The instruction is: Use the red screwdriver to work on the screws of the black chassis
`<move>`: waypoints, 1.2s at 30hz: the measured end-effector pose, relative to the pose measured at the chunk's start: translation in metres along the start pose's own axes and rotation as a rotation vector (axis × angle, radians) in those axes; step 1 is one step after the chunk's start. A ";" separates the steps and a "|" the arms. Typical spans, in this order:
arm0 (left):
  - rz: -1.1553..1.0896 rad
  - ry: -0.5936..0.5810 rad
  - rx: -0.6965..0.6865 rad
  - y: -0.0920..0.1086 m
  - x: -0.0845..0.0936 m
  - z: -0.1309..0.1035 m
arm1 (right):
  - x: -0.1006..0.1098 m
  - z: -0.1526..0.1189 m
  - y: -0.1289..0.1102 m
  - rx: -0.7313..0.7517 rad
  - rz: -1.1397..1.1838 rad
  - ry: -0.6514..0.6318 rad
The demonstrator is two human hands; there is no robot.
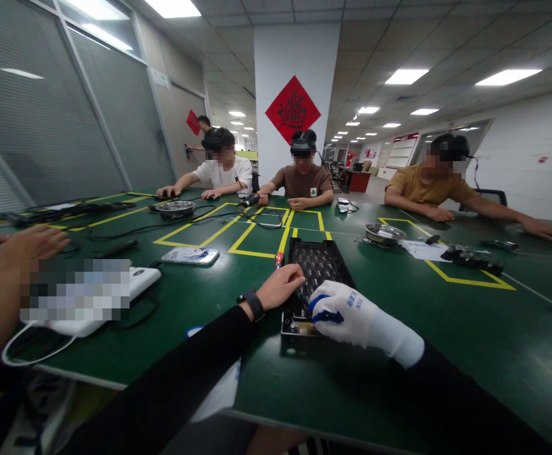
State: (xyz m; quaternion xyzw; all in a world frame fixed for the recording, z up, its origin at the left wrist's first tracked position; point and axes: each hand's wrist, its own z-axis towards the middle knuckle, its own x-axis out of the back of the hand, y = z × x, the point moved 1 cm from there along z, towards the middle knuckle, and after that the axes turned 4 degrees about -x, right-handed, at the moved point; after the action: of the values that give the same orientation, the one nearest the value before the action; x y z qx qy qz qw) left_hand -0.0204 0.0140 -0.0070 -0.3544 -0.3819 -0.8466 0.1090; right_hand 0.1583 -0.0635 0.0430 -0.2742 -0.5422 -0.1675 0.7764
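Observation:
A black tray with rows of small metallic pieces lies on the green table in front of me. My left hand, bare with a dark watch on the wrist, rests at the tray's left edge with its fingers bent together; what they hold, if anything, is too small to name. My right hand, in a white and blue glove, is curled over the tray's near right part, and its fingertips are hidden. Below it, at the tray's near end, a part with a yellowish patch shows. A red-tipped tool stands out just beyond my left hand.
At the left lie a white power strip with cables and a phone. Metal bowls stand farther off. Several people sit around the table, and another person's hand reaches in from the left.

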 end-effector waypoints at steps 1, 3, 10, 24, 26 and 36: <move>-0.001 0.001 -0.005 0.000 0.000 0.000 | -0.003 -0.002 0.000 0.008 0.022 0.006; -0.002 0.007 -0.015 -0.001 -0.001 0.000 | -0.007 -0.005 0.002 0.022 0.087 0.018; 0.007 0.004 -0.014 -0.001 -0.001 0.001 | -0.011 -0.009 0.010 -0.092 0.254 0.045; 0.002 0.011 -0.032 -0.002 -0.002 0.001 | -0.013 -0.010 0.013 -0.094 0.225 -0.031; 0.002 0.009 -0.029 -0.001 -0.002 0.001 | -0.012 -0.010 0.013 -0.104 0.204 -0.047; 0.003 0.008 -0.021 -0.002 -0.003 0.000 | -0.014 -0.010 0.010 -0.026 0.179 0.112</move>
State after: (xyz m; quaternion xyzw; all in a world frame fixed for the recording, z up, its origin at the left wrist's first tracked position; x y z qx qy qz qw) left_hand -0.0191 0.0150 -0.0098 -0.3527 -0.3722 -0.8517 0.1080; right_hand 0.1668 -0.0621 0.0243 -0.3218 -0.4692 -0.1196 0.8136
